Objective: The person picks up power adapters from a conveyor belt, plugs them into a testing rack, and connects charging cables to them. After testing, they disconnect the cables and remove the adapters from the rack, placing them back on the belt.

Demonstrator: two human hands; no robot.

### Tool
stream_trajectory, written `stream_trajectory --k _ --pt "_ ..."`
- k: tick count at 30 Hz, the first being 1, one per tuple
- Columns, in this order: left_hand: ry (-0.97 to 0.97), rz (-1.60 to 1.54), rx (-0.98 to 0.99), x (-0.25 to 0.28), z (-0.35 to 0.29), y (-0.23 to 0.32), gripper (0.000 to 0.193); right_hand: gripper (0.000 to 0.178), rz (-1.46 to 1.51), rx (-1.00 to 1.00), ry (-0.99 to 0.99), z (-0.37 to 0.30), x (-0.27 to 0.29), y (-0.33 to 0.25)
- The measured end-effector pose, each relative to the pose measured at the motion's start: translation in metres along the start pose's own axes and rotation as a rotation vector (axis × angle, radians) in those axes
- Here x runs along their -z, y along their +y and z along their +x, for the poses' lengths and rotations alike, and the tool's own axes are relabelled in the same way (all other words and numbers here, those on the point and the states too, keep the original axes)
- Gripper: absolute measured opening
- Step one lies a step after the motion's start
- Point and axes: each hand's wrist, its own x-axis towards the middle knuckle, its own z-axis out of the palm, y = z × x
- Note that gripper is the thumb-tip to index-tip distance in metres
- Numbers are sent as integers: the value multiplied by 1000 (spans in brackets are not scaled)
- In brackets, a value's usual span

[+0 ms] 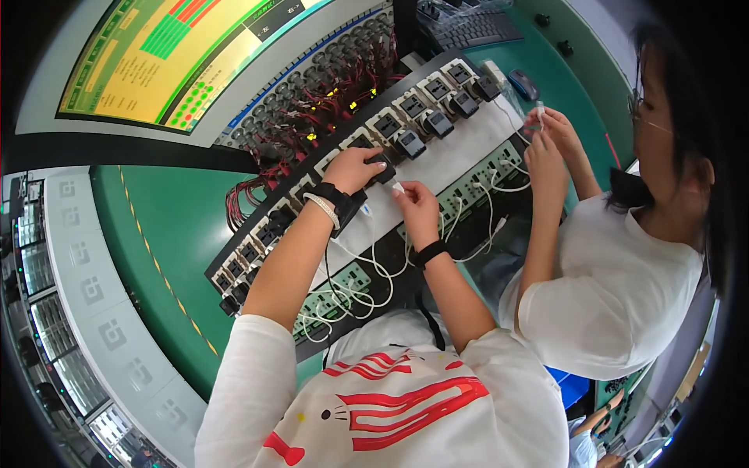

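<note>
My left hand [353,169] reaches up to the row of sockets, its fingers closed on a small black power adapter [383,169] at one socket. Just below and to the right, my right hand [420,209] pinches a white cable plug [398,187], its tip close to that adapter. Whether the plug touches it I cannot tell. Farther along the row, black adapters [409,143] sit in front of other sockets. A loose white plug with a blue tip [367,209] lies below my left hand, near a black adapter partly hidden by my wrist.
Green port panels [460,193] with white cables [378,269] run along the near edge. A co-worker's hands [550,136] hold a white plug at the right. Behind the sockets are red wires [328,117] and a lit screen [168,54]. A keyboard [476,30] and mouse [523,84] lie at the far right.
</note>
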Motion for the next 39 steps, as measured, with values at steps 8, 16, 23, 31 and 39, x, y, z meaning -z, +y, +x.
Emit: stream_trajectory --k 8,16,23,31,39 --pt "-20 -105 36 0 2 -4 45 17 147 -114 -66 -1 3 -9" --pt "-7 -85 36 -1 1 -3 43 17 168 -106 -62 -1 5 -11" --pt "-19 -78 44 1 -1 1 41 15 158 -49 -51 5 -3 -5" --pt "-62 -23 -50 1 7 2 41 23 81 -74 -34 9 -5 -8" --pt "-65 -80 -7 0 7 -11 41 19 85 38 282 -117 65 36"
